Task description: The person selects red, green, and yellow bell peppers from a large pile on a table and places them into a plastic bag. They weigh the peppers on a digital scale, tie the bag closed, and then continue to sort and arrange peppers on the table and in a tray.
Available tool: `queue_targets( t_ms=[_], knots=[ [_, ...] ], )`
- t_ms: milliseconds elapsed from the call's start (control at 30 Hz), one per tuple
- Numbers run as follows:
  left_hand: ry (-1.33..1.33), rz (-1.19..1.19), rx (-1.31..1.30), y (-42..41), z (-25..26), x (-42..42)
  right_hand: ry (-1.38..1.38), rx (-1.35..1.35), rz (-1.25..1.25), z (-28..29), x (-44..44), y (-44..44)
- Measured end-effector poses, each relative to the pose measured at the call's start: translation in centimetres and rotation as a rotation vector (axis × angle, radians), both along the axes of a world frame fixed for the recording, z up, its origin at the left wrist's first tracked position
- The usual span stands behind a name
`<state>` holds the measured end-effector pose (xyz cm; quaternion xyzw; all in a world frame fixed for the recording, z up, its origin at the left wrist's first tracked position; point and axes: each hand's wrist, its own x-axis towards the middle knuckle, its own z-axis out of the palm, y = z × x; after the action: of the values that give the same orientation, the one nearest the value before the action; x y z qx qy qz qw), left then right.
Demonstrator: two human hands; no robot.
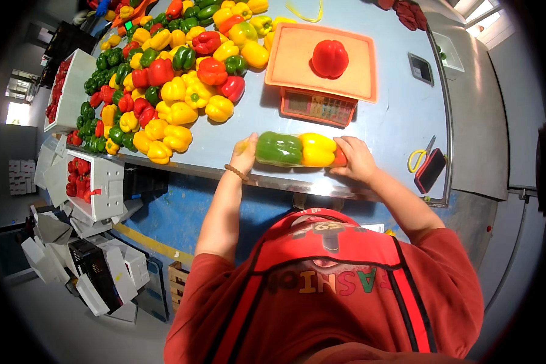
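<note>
A clear plastic bag of bell peppers point(279, 149) lies lengthwise between my two hands, just above or on the near edge of the table. Inside it a green pepper, a yellow one and a red one sit in a row. My left hand point(244, 155) grips the bag's green end, with something yellow partly hidden at its fingers. At the red end my right hand point(356, 158) is closed around the bag, covering most of the red pepper. Behind the bag stands an orange digital scale point(319, 107); a single red bell pepper point(330, 59) rests on its tray.
A large heap of red, yellow and green bell peppers point(175, 88) covers the table's left side. Scissors point(419, 158) and a phone point(430, 171) lie at the right. White foam boxes point(108, 186) hold red peppers at the left. A yellow strip point(307, 17) lies at the back.
</note>
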<state>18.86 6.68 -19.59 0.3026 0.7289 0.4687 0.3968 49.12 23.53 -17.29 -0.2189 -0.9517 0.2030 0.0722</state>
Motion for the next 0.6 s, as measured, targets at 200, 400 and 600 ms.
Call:
queue_targets(
  t_ms=[200, 400, 600],
  knots=[
    [0.495, -0.387, 0.203, 1.4, 12.5, 4.4, 0.304, -0.308, 0.134, 9.1, -1.5, -0.8],
    [0.725, -0.715, 0.203, 2.5, 18.3, 8.8, 0.132, -0.812, 0.372, 13.7, -3.4, -1.5],
    [0.430, -0.837, 0.129, 2.1, 20.6, 11.0, 0.308, -0.674, 0.448, 12.3, -0.8, -2.3]
  ],
)
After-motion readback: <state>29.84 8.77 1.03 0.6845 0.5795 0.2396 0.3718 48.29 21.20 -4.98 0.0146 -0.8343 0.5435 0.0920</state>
